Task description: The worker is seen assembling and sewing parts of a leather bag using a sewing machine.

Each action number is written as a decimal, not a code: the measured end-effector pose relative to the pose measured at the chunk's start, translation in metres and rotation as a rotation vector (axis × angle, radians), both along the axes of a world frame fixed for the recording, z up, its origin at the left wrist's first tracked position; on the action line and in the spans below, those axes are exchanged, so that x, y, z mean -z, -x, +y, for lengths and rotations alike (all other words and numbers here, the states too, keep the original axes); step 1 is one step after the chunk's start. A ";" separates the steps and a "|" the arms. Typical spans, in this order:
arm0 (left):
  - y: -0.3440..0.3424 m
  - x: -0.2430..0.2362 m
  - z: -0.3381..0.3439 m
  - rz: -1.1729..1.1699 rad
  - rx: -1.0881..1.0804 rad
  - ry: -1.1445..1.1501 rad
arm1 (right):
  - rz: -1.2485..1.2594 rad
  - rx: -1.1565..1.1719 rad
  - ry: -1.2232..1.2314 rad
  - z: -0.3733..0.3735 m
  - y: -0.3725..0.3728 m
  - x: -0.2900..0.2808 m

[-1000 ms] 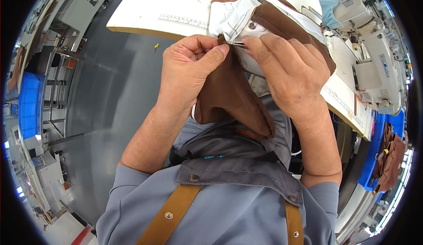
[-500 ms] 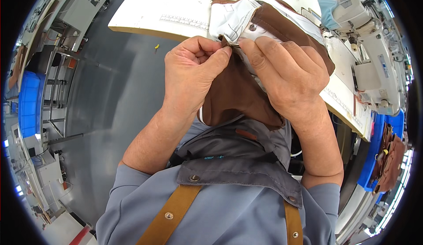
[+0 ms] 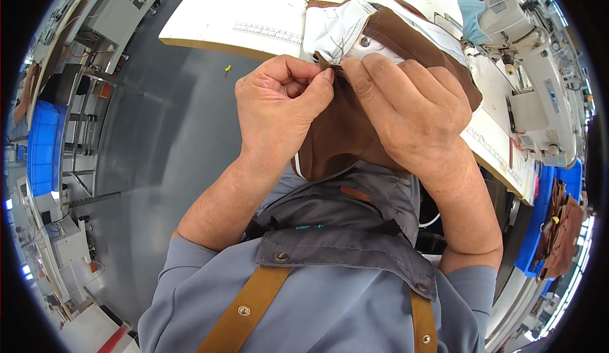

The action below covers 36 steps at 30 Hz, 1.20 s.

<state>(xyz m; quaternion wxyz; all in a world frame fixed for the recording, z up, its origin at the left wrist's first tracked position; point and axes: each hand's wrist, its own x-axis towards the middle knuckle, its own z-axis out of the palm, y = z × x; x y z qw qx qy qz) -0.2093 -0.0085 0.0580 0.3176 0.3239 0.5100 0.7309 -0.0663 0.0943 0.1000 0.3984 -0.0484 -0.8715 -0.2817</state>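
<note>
My left hand (image 3: 284, 99) pinches a small folded corner (image 3: 322, 65) of the brown and white fabric piece (image 3: 409, 36) between thumb and index finger. My right hand (image 3: 409, 102) is closed on a thin metal tool (image 3: 336, 67), mostly hidden by its fingers, with the tip at that same corner, right beside my left thumb. The piece lies partly on the white table (image 3: 222, 17), its brown part hanging over the front edge beneath my hands. A metal snap and a zigzag-stitched seam show on its upper part.
At right stands a white sewing machine (image 3: 542, 99) with a blue mask (image 3: 472, 17) hung on it; below it, a blue bin (image 3: 533, 239) holds brown fabric pieces (image 3: 561, 226). Left are grey floor (image 3: 158, 131), metal racks and another blue bin (image 3: 43, 150). I wear a grey apron (image 3: 342, 245).
My right hand has turned and its index finger has moved up along the tool, covering more of it. Both hands have shifted slightly, and the hanging fabric has drawn up a little.
</note>
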 end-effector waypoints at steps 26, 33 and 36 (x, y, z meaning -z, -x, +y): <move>0.007 0.008 -0.004 -0.117 0.041 0.018 | -0.254 0.039 0.231 -0.002 -0.004 -0.032; -0.001 0.004 -0.003 -0.172 0.052 0.009 | -0.140 -0.022 0.665 0.008 0.008 -0.013; 0.007 0.010 -0.005 -0.092 0.082 0.025 | -0.111 -0.074 0.718 0.014 0.009 -0.008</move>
